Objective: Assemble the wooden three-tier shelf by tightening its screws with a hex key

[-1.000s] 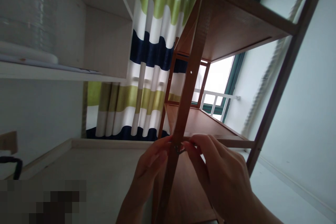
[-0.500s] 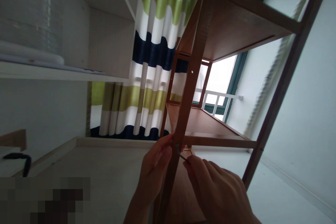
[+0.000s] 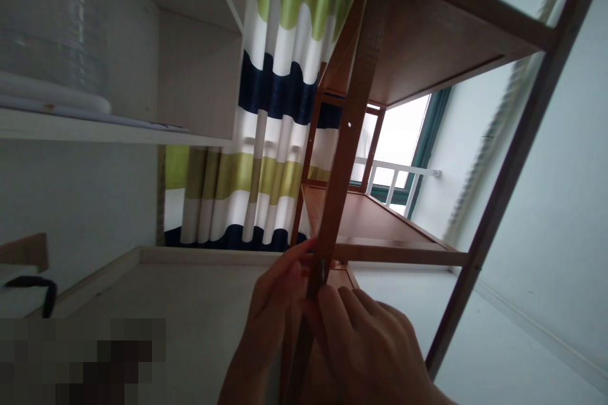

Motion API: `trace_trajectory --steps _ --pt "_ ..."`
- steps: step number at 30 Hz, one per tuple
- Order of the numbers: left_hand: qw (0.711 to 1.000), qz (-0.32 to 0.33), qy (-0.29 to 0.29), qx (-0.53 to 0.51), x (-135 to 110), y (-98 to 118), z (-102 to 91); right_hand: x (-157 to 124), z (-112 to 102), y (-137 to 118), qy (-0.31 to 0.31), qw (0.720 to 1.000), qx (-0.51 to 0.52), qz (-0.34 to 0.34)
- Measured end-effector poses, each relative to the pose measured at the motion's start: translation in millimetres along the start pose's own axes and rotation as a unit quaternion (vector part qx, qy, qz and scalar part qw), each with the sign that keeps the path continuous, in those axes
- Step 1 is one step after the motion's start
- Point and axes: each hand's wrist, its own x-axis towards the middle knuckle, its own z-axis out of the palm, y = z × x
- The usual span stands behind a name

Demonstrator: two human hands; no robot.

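A brown wooden shelf rack stands tilted in my view, its near post point(image 3: 338, 190) running through the middle. My left hand point(image 3: 270, 307) is closed around the lower part of this post from the left, fingertips partly hidden behind it. In front of the post, my right hand point(image 3: 368, 335) pinches a thin metal hex key point(image 3: 322, 271). The key's bent end sits at a hole in the post, level with the lower shelf rail point(image 3: 403, 255); its other end is hidden by my fingers. A second small hole shows higher up the post.
To the left, a white shelf unit point(image 3: 199, 140) holds a clear plastic container point(image 3: 47, 31). Behind hangs a striped curtain point(image 3: 266, 171). A window with a white railing point(image 3: 394, 168) lies beyond the rack. The rack's other post point(image 3: 513, 183) slants along the right wall.
My right hand has swung left and slightly down with the hex key, which now points down along the post instead of out to the right. My left hand stays on the post.
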Motion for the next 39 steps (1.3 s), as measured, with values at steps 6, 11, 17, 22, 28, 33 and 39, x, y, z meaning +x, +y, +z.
trace_trajectory --steps 6,11,17,22,28,33,39 --pt "0.999 0.042 0.014 -0.006 14 -1 -24.0 10 -4 -4 -0.041 0.999 0.03 -0.007" --pt "0.996 0.067 0.066 -0.006 14 4 -22.7 20 -8 -9 -0.006 1.0 0.023 -0.007" --pt "0.997 0.042 0.056 0.038 10 9 -18.9 41 -18 -8 -0.001 0.999 -0.037 -0.033" --pt "0.996 0.059 0.024 0.06 11 2 -25.1 52 -25 5 -0.027 0.999 -0.034 0.008" --pt "0.996 0.069 -0.018 0.062 6 3 -12.0 54 -32 24 -0.062 0.995 0.005 0.072" --pt "0.987 0.059 -0.07 0.132 -5 8 2.5 39 -35 33 -0.03 0.998 0.005 0.057" --pt "0.984 0.069 -0.083 0.143 -11 5 9.3 21 -34 39 -0.036 0.999 -0.01 0.027"
